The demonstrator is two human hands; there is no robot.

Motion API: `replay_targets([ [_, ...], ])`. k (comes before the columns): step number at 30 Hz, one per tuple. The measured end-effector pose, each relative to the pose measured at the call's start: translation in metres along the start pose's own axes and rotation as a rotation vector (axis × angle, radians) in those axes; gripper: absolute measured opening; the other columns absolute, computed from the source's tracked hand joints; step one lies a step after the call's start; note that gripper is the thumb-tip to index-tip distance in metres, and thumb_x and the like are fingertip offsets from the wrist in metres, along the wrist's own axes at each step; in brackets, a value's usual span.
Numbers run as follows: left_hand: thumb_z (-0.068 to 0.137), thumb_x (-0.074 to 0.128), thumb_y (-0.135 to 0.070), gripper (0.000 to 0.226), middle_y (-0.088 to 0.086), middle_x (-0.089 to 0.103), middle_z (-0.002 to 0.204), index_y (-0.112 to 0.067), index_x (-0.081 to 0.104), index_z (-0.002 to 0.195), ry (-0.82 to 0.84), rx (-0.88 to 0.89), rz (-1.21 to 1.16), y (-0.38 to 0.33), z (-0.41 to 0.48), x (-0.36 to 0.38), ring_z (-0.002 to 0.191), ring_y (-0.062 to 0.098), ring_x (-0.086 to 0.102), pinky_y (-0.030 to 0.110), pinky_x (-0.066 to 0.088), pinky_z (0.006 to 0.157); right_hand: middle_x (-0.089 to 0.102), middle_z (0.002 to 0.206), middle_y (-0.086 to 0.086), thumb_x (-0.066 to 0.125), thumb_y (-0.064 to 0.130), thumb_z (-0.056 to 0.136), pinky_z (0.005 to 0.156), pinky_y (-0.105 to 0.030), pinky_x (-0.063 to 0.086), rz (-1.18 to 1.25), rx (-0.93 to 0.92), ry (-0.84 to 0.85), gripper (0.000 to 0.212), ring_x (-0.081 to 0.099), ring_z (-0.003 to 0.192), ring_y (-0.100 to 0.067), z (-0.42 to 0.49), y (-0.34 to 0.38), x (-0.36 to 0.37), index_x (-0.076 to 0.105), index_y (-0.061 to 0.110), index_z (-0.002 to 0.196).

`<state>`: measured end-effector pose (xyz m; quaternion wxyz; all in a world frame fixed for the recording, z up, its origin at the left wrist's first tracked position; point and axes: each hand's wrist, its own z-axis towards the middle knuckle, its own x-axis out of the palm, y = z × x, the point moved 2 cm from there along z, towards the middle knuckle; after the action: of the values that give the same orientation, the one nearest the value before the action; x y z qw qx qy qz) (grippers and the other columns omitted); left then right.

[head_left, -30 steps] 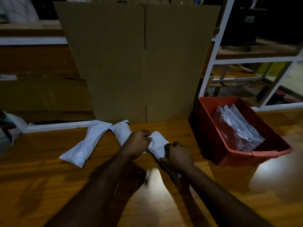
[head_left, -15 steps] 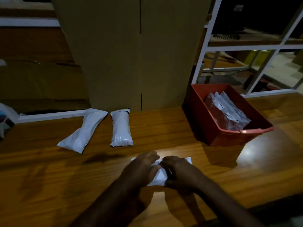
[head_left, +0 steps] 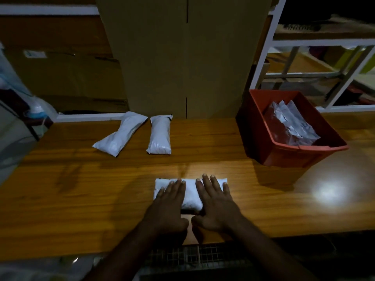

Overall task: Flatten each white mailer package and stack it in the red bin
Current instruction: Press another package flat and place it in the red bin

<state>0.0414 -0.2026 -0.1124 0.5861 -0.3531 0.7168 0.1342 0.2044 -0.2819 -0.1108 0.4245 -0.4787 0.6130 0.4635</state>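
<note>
Wire mesh [head_left: 194,255] shows at the bottom edge, below the table lip. Both forearms reach in from below. Left hand [head_left: 169,203] and right hand [head_left: 218,201] lie palm-down, side by side, on one white mailer [head_left: 191,194]. Fingers are straight and slightly spread, flat on the mailer and not curled round it; the thumbs nearly meet at its near edge. The mailer lies crosswise on the wooden table [head_left: 71,189], near the front edge, puffy in the middle between the hands.

Further back are two more white mailers, lengthwise and apart from each other. The left mailer [head_left: 119,134] is angled, with its far end touching the white rail. The right mailer [head_left: 159,135] is straighter (its far end has a dark strip).

The red bin [head_left: 288,158] sits at right on the table, well apart from the hands. Flattened mailers [head_left: 293,123] lie inside, leaning toward its far side. An upright cardboard sheet [head_left: 182,57] stands behind the table at centre. A white shelf frame [head_left: 263,49] is behind the bin, its contents too dark to tell.
</note>
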Motion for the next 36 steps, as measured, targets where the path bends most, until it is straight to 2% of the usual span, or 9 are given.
replay_targets([
  [2,0.068,0.022,-0.076,0.107,0.0,-0.026,0.158,-0.024,-0.019,0.152,-0.01,-0.034,-0.023,-0.007,-0.001,0.003,0.146,0.02,-0.022,0.043,-0.008,0.12,-0.032,0.151,-0.006,0.033,0.078,0.081,0.115,-0.057,-0.011,-0.04,-0.002,-0.001,0.106,-0.029,0.142,-0.026,0.001,0.001,0.003,-0.014,0.018,0.154],
  [7,0.066,0.002,-0.07,0.103,0.007,-0.025,0.159,-0.018,-0.011,0.154,-0.003,-0.036,0.182,-0.013,0.006,0.005,0.144,0.025,-0.028,0.057,-0.016,0.114,-0.022,0.16,-0.009,0.01,0.084,0.074,0.116,-0.057,-0.011,-0.062,0.007,0.021,0.106,-0.021,0.147,-0.029,0.009,-0.002,0.012,-0.01,0.018,0.154],
  [10,0.065,0.004,-0.07,0.107,0.01,-0.025,0.158,-0.012,-0.01,0.154,-0.003,0.036,0.181,-0.007,0.009,0.012,0.139,0.021,-0.034,0.055,-0.019,0.114,-0.017,0.162,-0.009,0.0,0.092,0.068,0.116,-0.055,-0.012,-0.012,-0.018,0.007,0.115,-0.02,0.147,-0.027,0.007,-0.001,0.014,-0.007,0.018,0.155],
  [16,0.073,-0.011,-0.062,0.09,0.0,-0.027,0.157,-0.019,-0.013,0.153,-0.014,0.026,-0.003,-0.005,0.006,0.018,0.145,0.016,-0.026,0.046,-0.016,0.117,-0.017,0.162,-0.005,-0.005,0.078,0.079,0.116,-0.053,-0.014,0.086,-0.029,-0.049,0.094,-0.021,0.147,-0.022,0.001,-0.003,0.017,-0.004,0.023,0.155],
  [21,0.089,-0.002,-0.046,0.074,0.006,0.001,0.164,-0.016,0.013,0.155,-0.084,-0.042,-0.003,-0.011,0.005,0.004,0.15,0.021,-0.003,0.05,-0.004,0.118,-0.01,0.163,-0.001,-0.009,0.071,0.086,0.117,-0.052,-0.01,0.127,-0.004,-0.077,0.084,-0.016,0.149,-0.022,0.003,-0.001,0.015,0.001,0.025,0.156],
  [24,0.101,0.027,-0.039,0.049,0.008,0.034,0.155,-0.018,0.044,0.142,-0.262,-0.177,-0.132,-0.023,0.022,-0.012,0.144,0.023,0.023,0.046,0.007,0.119,0.009,0.164,0.0,0.016,0.049,0.102,0.117,-0.049,-0.003,0.259,0.082,-0.093,0.058,0.0,0.15,-0.021,0.014,-0.001,0.003,0.018,0.026,0.155],
  [26,0.103,0.032,-0.034,0.047,0.009,0.026,0.158,-0.017,0.037,0.146,-0.291,-0.168,-0.077,-0.024,0.038,-0.014,0.147,0.026,0.016,0.045,0.007,0.12,0.019,0.162,0.002,0.028,0.037,0.104,0.117,-0.048,0.0,0.31,0.141,-0.164,0.05,0.008,0.149,-0.019,0.028,0.001,-0.003,0.025,0.025,0.152],
  [29,0.105,0.023,-0.032,0.05,0.005,0.014,0.163,-0.018,0.018,0.153,-0.26,-0.138,0.005,-0.005,0.053,-0.011,0.15,0.024,0.006,0.042,0.004,0.121,0.018,0.162,0.002,0.029,0.038,0.103,0.118,-0.048,0.002,0.225,0.163,-0.21,0.052,0.008,0.149,-0.019,0.049,0.009,-0.003,0.022,0.025,0.153],
  [36,0.102,0.02,-0.043,0.061,0.004,-0.002,0.164,-0.02,0.002,0.155,-0.175,0.101,0.03,0.025,0.05,-0.005,0.15,0.019,-0.004,0.045,0.003,0.121,-0.02,0.16,0.006,0.016,0.048,0.103,0.114,-0.052,-0.012,0.122,0.132,-0.056,0.057,-0.019,0.148,-0.018,0.044,0.003,0.008,-0.005,0.035,0.154],
])
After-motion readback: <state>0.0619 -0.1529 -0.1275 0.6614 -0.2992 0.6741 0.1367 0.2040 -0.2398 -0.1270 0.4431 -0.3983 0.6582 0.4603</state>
